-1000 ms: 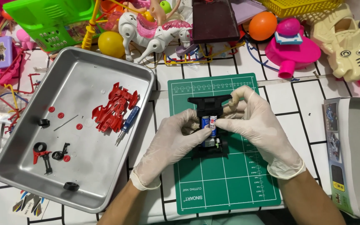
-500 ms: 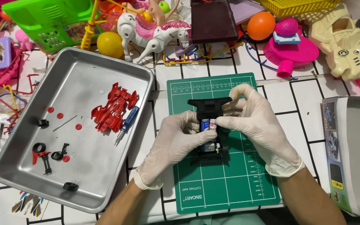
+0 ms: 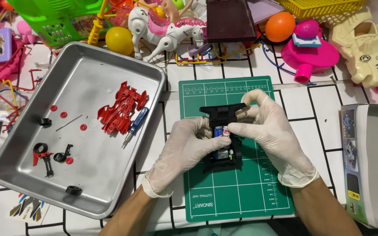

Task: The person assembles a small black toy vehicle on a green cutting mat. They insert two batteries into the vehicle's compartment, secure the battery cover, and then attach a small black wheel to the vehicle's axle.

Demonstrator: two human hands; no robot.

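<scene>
Both hands wear white gloves and meet over a green cutting mat [image 3: 241,196]. Between them sits a black toy car chassis [image 3: 222,114] with a small blue battery [image 3: 218,131] in its middle. My left hand [image 3: 184,150] grips the chassis from the left, thumb by the battery. From the right, my right hand [image 3: 270,131] holds the chassis, its fingertips pressing on the battery. The lower part of the chassis is partly hidden by my fingers.
A metal tray [image 3: 31,175] at the left holds a red car body [image 3: 121,108], a small blue screwdriver [image 3: 135,126], red discs and black wheels. Plastic toys crowd the back edge: a white horse [image 3: 167,30], yellow ball [image 3: 120,40], orange ball [image 3: 280,26]. A box [image 3: 372,161] lies right.
Both hands and the chassis have shifted slightly up the mat. My fingers have closed in tighter around the battery.
</scene>
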